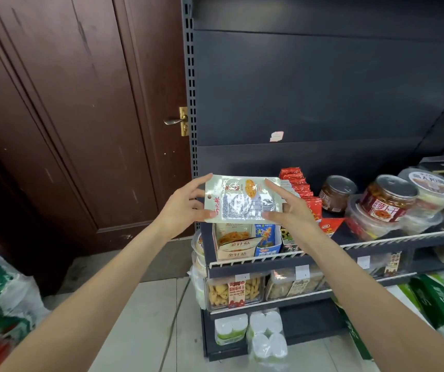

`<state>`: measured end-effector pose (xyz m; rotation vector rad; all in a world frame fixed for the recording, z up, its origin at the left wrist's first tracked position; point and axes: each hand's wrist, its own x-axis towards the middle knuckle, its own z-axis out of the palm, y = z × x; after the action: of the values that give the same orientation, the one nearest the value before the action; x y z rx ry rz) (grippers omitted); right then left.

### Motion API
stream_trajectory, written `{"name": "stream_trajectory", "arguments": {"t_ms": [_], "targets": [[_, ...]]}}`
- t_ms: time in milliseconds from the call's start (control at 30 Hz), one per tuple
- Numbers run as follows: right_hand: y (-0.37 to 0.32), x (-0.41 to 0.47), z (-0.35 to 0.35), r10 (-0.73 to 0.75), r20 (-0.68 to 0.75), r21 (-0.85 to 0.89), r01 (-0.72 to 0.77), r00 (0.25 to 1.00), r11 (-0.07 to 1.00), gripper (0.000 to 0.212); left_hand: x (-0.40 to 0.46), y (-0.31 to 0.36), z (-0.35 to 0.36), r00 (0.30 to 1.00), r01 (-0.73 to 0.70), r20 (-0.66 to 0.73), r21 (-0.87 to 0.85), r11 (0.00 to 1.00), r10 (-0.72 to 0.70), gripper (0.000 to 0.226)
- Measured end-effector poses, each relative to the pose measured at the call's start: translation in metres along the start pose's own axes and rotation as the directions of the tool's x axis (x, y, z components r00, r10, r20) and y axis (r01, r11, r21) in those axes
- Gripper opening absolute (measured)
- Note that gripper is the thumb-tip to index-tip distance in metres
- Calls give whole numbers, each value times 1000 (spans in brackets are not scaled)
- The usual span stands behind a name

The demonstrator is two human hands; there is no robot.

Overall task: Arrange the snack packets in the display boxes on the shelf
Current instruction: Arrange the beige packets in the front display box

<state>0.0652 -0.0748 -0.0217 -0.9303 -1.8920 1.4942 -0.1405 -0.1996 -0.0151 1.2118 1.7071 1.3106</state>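
Dark shop shelf (323, 260): two hands lift a snack packet (242, 198) above its left end.
Left hand (181, 208) and right hand (294, 208) pinch opposite edges, fingers spread, over a display box (235, 244).

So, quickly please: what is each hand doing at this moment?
Left hand: grip closed on the left edge of the white snack packet.
Right hand: grip closed on the right edge of the same packet.

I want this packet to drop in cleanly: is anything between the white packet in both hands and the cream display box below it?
Nothing visible does. The white packet, held by the left hand and right hand, sits directly above the cream display box, whose open top shows only packets already inside.
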Motion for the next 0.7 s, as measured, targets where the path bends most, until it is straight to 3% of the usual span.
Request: {"name": "stream_trajectory", "arguments": {"t_ms": [200, 400, 567, 700], "targets": [[-2, 0, 1, 3, 5, 14, -3, 1000, 1000, 68, 0, -7, -3, 999, -23, -43, 92, 995, 27, 81], [1, 5, 1, 76, -8, 135, -75, 997, 988, 59, -2, -7, 0, 971, -109, -184, 229, 967, 153, 43], [11, 8, 1, 102, 22, 154, -104, 995, 983, 48, 2, -9, -4, 943, -205, -130, 497, 843, 305, 28], [20, 13, 6, 164, -40, 80, -161, 986, 984, 32, 5, -11, -3, 921, -193, -172, 579, 792, 349, 12]]}}
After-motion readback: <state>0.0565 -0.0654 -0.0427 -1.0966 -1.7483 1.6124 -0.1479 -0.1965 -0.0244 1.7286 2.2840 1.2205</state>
